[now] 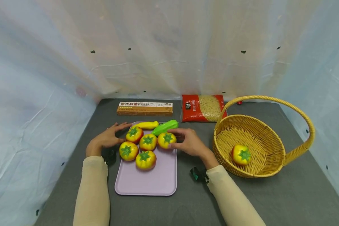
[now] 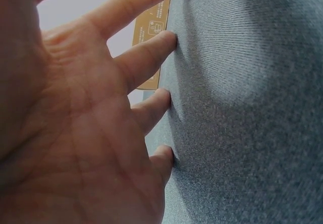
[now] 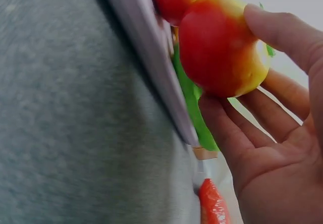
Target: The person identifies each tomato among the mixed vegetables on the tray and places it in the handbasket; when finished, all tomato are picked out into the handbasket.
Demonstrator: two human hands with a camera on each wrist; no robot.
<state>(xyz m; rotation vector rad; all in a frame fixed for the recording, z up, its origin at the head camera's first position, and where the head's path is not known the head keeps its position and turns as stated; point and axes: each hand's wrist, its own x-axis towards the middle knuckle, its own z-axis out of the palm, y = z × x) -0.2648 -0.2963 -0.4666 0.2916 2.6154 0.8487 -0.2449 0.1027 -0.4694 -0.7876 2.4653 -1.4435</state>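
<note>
A pale purple tray bears several red-and-yellow tomatoes with green leafy tops, among them a front tomato and a left tomato. My right hand pinches the rightmost tomato between thumb and fingers, over the tray's right edge. At the tray's left side my left hand spreads its fingers; in the left wrist view the fingertips meet the grey tabletop and the palm holds nothing. Behind the tomatoes lie a yellow long vegetable and a green long vegetable.
On the right stands a wicker basket with a tall handle and one tomato inside. A pasta box and a red bag of pasta lie along the back. White sheeting encloses the grey table.
</note>
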